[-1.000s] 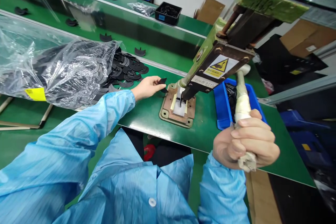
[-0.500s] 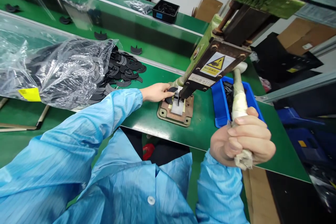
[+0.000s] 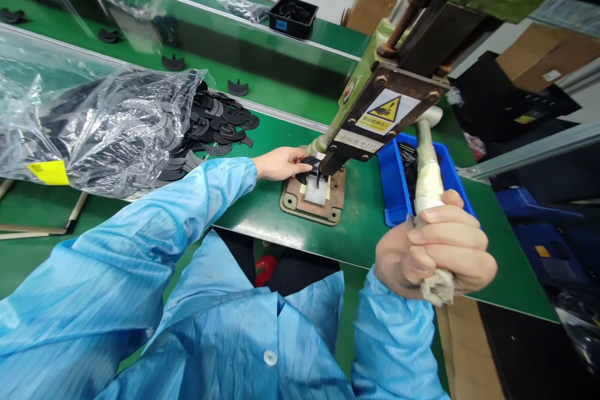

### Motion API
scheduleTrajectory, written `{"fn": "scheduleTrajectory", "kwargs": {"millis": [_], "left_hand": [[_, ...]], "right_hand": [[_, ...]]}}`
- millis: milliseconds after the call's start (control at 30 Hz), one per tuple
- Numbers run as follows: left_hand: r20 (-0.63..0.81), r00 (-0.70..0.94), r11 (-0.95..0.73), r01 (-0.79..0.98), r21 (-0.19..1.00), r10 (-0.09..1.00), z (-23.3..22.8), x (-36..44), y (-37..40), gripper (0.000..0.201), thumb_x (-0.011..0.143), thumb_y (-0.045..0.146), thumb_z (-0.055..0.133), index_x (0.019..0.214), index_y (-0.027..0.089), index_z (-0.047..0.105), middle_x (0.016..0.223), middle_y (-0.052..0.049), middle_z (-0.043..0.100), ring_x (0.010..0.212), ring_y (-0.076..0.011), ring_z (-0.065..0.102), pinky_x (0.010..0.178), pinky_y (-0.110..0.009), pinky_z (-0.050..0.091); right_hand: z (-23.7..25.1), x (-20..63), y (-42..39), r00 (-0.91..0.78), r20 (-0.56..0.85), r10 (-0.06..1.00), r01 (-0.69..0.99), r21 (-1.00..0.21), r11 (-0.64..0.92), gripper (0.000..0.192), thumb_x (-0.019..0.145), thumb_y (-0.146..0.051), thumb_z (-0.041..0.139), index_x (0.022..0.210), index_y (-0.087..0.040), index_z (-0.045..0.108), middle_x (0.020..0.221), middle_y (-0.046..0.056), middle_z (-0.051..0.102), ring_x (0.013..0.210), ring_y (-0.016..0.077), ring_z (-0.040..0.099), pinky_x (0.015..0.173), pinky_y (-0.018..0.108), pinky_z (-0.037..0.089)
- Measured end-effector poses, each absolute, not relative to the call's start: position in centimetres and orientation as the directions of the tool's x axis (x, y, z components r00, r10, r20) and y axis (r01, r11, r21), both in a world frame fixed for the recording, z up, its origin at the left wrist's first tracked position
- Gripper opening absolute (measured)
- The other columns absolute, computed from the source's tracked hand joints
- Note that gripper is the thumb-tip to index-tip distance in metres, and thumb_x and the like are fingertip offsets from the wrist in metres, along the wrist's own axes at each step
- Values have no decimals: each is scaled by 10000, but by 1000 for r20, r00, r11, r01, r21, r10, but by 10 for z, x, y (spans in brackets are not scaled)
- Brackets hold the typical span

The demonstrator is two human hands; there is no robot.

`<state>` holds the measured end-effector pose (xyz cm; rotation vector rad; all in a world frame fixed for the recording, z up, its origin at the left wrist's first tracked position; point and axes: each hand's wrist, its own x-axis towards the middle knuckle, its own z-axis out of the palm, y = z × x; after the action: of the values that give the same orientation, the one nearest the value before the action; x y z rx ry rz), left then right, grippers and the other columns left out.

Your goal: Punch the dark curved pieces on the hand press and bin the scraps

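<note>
My left hand (image 3: pixel 284 164) pinches a black curved plastic part (image 3: pixel 309 162) at the base of a green hand press (image 3: pixel 389 103). The part sits by the small metal fixture plate (image 3: pixel 317 194), under the lowered press head; its far end is partly hidden by the head. My right hand (image 3: pixel 435 250) is wrapped round the press's tape-covered lever (image 3: pixel 429 181), which slants up and away to a white knob. Left of the press, many similar black curved parts (image 3: pixel 220 125) spill out of a clear plastic bag (image 3: pixel 107 131).
A blue bin (image 3: pixel 387 184) holding dark pieces stands right of the press. Behind, single curved parts lie spaced along a green strip (image 3: pixel 206 78). A black crate (image 3: pixel 293 15) sits on the far shelf. Cardboard boxes (image 3: pixel 550 56) are at the right.
Both hands keep their holds on the curved part and the lever. The view has shifted very slightly; otherwise the press and hands look nearly the same.
</note>
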<state>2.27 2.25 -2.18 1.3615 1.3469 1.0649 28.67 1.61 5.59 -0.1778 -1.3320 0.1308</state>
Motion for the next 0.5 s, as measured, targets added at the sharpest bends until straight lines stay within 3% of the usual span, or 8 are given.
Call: {"fn": "scheduleTrajectory", "kwargs": {"millis": [300,500], "left_hand": [[-156,98,134,204,970,983,-17,19,35,222,822,297,866,822,145,705,729,-6,677,591,-110,563,564,-242,463],[-285,106,255,232,939,953,-12,19,39,204,843,261,867,828,142,702,677,12,653,509,-79,514,506,-218,391]], "right_hand": [[60,281,9,239,943,230,53,-249,967,584,930,-528,674,636,-216,277,608,-57,362,685,115,528,965,482,585],[60,280,9,196,964,182,-54,-174,983,320,982,-403,669,753,-247,508,690,-63,443,814,96,627,1065,461,540]]}}
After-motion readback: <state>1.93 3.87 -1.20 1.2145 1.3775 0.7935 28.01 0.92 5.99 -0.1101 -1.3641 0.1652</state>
